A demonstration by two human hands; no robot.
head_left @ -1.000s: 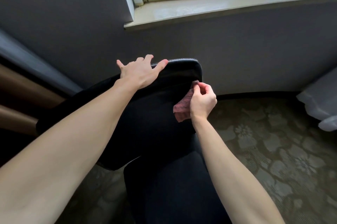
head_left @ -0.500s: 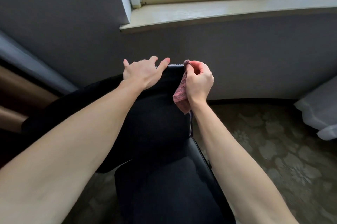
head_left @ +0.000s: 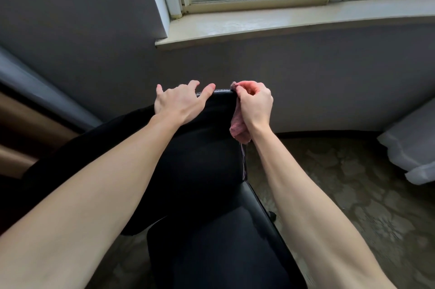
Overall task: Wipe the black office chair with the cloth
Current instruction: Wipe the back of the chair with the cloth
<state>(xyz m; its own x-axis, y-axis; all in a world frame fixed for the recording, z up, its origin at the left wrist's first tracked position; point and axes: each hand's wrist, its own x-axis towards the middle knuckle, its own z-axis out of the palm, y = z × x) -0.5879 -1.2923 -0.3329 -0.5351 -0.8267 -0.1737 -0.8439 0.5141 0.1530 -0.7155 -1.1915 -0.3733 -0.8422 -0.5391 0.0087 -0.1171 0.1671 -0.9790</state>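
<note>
The black office chair [head_left: 202, 161] stands below me, its backrest top toward the wall and its seat near the frame's bottom. My left hand [head_left: 181, 102] rests on the backrest's top left edge, thumb stretched along the rim, fingers hooked over the back. My right hand [head_left: 255, 105] grips a pink cloth [head_left: 237, 125] at the backrest's top right corner. The cloth hangs down along the chair's right side under my palm.
A grey wall and a window sill [head_left: 270, 27] lie straight ahead. Patterned carpet [head_left: 341, 194] covers the floor to the right. A white bed corner [head_left: 412, 147] sits at the far right, and wooden furniture [head_left: 21, 123] stands at the left.
My right hand slid the cloth up the backrest's right side to its top corner. My left hand stayed on the top edge.
</note>
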